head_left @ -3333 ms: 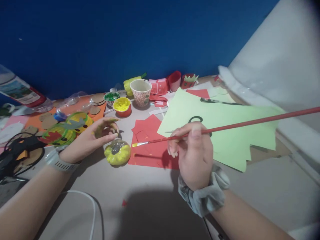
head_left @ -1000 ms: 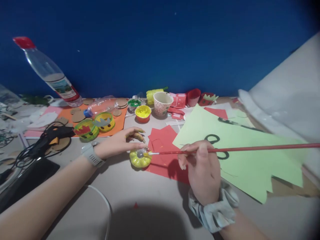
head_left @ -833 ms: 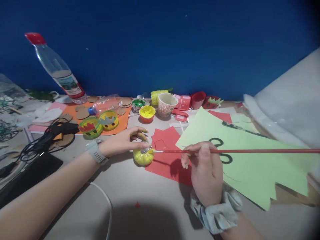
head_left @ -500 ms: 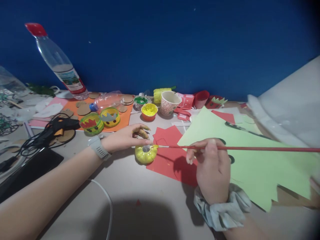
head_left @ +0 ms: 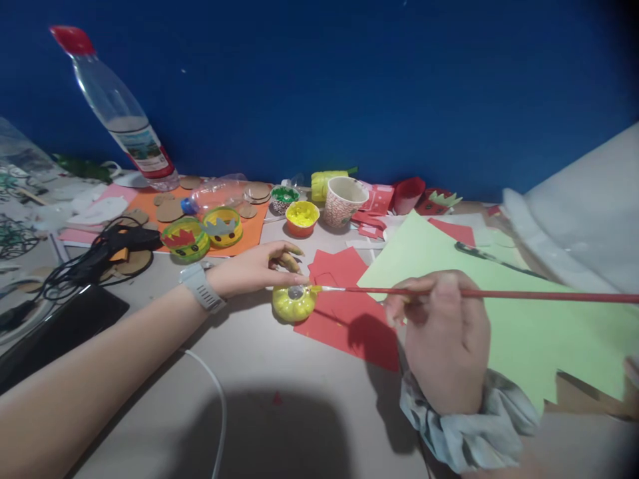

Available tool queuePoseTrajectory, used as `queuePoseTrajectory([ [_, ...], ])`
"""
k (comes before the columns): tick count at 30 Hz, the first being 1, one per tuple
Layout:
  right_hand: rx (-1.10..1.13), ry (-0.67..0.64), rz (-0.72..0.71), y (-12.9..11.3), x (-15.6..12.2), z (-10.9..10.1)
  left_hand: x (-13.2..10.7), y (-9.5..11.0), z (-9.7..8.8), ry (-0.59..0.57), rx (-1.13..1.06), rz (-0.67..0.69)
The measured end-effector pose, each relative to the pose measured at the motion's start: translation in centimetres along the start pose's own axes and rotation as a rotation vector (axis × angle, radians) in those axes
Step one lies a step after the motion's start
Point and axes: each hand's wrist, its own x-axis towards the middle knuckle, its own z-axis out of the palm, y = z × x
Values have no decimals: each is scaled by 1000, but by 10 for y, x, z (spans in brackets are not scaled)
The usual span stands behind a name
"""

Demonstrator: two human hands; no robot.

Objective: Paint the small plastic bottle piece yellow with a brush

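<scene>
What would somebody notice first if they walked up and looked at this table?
Probably the long red paintbrush in the right hand, its tip at the edge of the shiny yellow piece by the left hand. Then maybe the tall red-capped bottle at the back left, before the blue wall, and the big pale green paper on the right.

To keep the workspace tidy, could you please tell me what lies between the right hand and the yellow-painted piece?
The head view shows red paper there, and above it the paintbrush held by the right hand.
</scene>
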Motion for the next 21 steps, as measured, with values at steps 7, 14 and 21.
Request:
queuePoseTrajectory([
  [7,-108,124,51,2,9,-6,1,-1,-2,-13,9,-12],
  [14,95,-48,114,7,5,1,2,1,-1,-44,1,-3],
  [21,-22,64,60,7,7,1,3,-1,-1,-39,3,-2],
])
